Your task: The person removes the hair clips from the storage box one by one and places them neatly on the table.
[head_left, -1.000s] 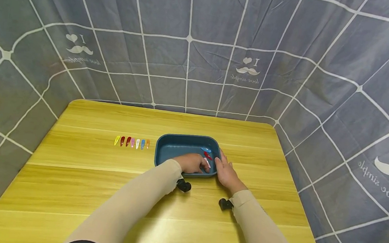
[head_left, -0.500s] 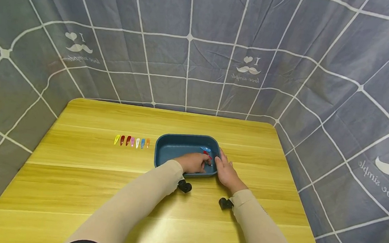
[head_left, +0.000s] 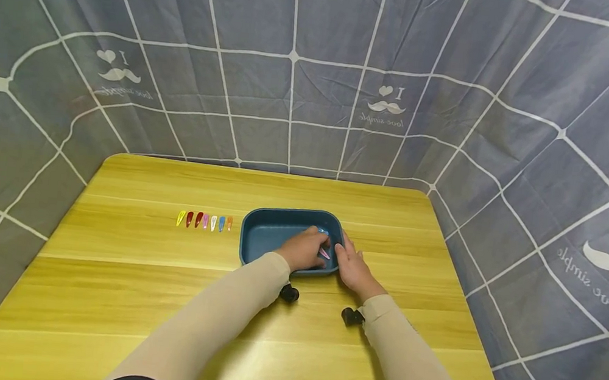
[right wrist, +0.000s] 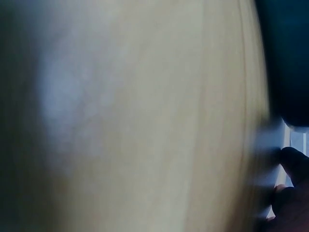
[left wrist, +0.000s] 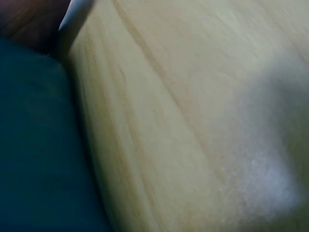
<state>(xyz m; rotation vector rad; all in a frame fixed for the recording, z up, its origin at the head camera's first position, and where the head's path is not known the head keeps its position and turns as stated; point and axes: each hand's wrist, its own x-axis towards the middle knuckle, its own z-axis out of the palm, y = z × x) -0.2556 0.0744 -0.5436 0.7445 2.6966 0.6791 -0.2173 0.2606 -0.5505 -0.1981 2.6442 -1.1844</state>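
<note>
A dark teal tray (head_left: 268,210) stands near the table's middle. My left hand (head_left: 301,249) reaches into its right half, thumb apart from the fingers, which are over the clips. A pinkish hair clip (head_left: 323,253) shows between thumb and fingers, and part of a blue hair clip (head_left: 323,231) at the fingertips. The red one seen before is hidden under the hand. My right hand (head_left: 354,271) holds the tray's right side, thumb at the rim and fingers along the outer wall. The left wrist view shows mostly the tray wall (left wrist: 38,140); the right wrist view catches the right hand (right wrist: 294,193) in a corner.
Left of the tray lies a row of several hair clips, from a yellow clip (head_left: 180,218) to an orange clip (head_left: 229,224). Beneath is a wood-grain table (head_left: 267,345). A grey curtain (head_left: 254,87) with white lines surrounds its far and side edges.
My left hand has shifted a little farther in, toward the blue clip, and now covers the red one. The pinkish clip shows again between thumb and fingers. My right hand stays at the tray's side.
</note>
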